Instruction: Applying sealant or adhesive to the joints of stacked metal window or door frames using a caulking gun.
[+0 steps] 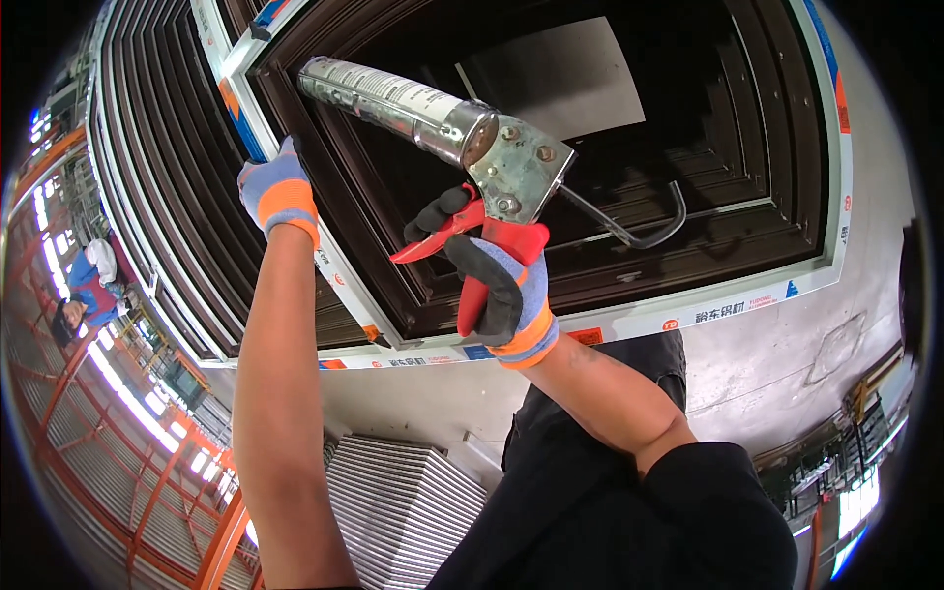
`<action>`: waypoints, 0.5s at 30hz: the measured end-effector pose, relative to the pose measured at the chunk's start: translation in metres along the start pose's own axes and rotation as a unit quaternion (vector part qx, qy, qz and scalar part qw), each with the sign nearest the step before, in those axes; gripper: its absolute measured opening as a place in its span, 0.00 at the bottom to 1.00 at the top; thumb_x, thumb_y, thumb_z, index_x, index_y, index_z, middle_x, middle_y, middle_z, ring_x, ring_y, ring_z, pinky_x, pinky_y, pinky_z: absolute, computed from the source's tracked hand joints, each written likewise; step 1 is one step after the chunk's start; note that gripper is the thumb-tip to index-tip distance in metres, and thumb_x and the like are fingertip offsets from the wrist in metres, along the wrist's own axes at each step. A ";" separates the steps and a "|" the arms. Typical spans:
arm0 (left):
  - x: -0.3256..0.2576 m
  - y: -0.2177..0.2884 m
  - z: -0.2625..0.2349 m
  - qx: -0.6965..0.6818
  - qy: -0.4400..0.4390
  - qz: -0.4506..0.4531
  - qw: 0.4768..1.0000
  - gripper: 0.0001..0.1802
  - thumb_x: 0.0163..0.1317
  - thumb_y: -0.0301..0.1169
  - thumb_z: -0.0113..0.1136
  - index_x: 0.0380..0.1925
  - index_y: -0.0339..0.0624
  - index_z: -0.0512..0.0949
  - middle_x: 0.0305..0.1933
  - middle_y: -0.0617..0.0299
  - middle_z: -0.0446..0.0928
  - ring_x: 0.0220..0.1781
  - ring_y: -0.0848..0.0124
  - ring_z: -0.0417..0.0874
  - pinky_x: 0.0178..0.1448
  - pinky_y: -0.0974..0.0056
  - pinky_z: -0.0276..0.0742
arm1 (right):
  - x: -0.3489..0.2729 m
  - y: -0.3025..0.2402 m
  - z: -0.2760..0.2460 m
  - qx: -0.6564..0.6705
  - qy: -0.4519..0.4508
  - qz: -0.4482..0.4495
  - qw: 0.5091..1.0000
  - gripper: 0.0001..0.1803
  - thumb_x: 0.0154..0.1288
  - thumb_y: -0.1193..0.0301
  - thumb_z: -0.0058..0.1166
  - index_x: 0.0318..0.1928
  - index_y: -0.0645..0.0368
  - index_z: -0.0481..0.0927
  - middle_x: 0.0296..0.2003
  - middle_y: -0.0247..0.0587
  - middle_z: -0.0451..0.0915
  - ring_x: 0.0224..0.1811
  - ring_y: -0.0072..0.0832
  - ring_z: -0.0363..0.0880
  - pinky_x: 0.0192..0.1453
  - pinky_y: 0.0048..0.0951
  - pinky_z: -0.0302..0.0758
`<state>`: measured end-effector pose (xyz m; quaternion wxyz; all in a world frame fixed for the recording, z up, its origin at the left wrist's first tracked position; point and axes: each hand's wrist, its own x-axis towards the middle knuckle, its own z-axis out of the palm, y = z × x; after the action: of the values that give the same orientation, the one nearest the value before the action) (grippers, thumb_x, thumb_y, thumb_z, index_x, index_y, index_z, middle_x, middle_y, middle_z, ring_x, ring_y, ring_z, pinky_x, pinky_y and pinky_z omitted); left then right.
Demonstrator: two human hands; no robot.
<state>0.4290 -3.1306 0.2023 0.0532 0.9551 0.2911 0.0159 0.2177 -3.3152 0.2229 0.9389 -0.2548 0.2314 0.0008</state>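
At frame's lower-left corner, dark-brown aluminium window frame (pixel 413 285) w/ white-taped edge: left hand (pixel 279 193) clamped on edge, arm extended. Right hand (pixel 497 285) grips red-handled silver caulking gun (pixel 442 128), nozzle toward upper left; frame's dark interior open.

Grey concrete floor (pixel 787 364) here, stained and a bit patched. A big dark brown window frame (pixel 688 246) with white protective film along its edges sits over it, more frames (pixel 157 177) stacked just beside, and a pile of pale ribbed profiles (pixel 403 501) lies lower down.
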 end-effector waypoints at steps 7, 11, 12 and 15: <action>-0.002 0.004 -0.004 0.007 -0.023 -0.010 1.000 0.25 0.58 0.50 0.72 0.41 0.39 0.82 0.39 0.54 0.86 0.40 0.58 0.89 0.49 0.56 0.83 | 0.000 -0.004 0.009 0.072 0.035 -0.020 0.997 0.13 0.65 0.79 0.56 0.49 0.70 0.81 0.41 0.45 0.84 0.42 0.32 0.84 0.52 0.34 0.81; 0.004 -0.003 0.000 0.002 -0.024 -0.012 1.000 0.26 0.57 0.51 0.72 0.42 0.38 0.82 0.40 0.53 0.86 0.41 0.57 0.89 0.50 0.55 0.83 | 0.000 -0.001 0.012 0.056 0.038 -0.032 0.997 0.11 0.66 0.80 0.56 0.48 0.70 0.81 0.42 0.45 0.83 0.43 0.32 0.83 0.52 0.36 0.82; 0.004 -0.003 0.002 0.020 -0.007 -0.007 1.000 0.26 0.57 0.51 0.72 0.42 0.38 0.82 0.41 0.52 0.86 0.42 0.57 0.89 0.50 0.55 0.83 | 0.000 0.000 0.013 0.056 0.038 -0.033 0.997 0.11 0.66 0.80 0.56 0.48 0.70 0.81 0.42 0.45 0.83 0.43 0.32 0.83 0.52 0.36 0.82; 0.006 -0.003 0.002 0.034 0.000 -0.001 0.999 0.27 0.58 0.52 0.72 0.42 0.38 0.82 0.41 0.52 0.86 0.43 0.56 0.89 0.52 0.55 0.83 | 0.000 0.002 0.013 0.090 0.062 -0.017 0.994 0.12 0.65 0.80 0.57 0.48 0.70 0.82 0.40 0.43 0.84 0.43 0.31 0.83 0.52 0.36 0.82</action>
<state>0.4323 -3.1253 0.1995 0.0204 0.9559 0.2929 0.0059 0.2231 -3.3075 0.2317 0.9419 -0.1723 0.2835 -0.0518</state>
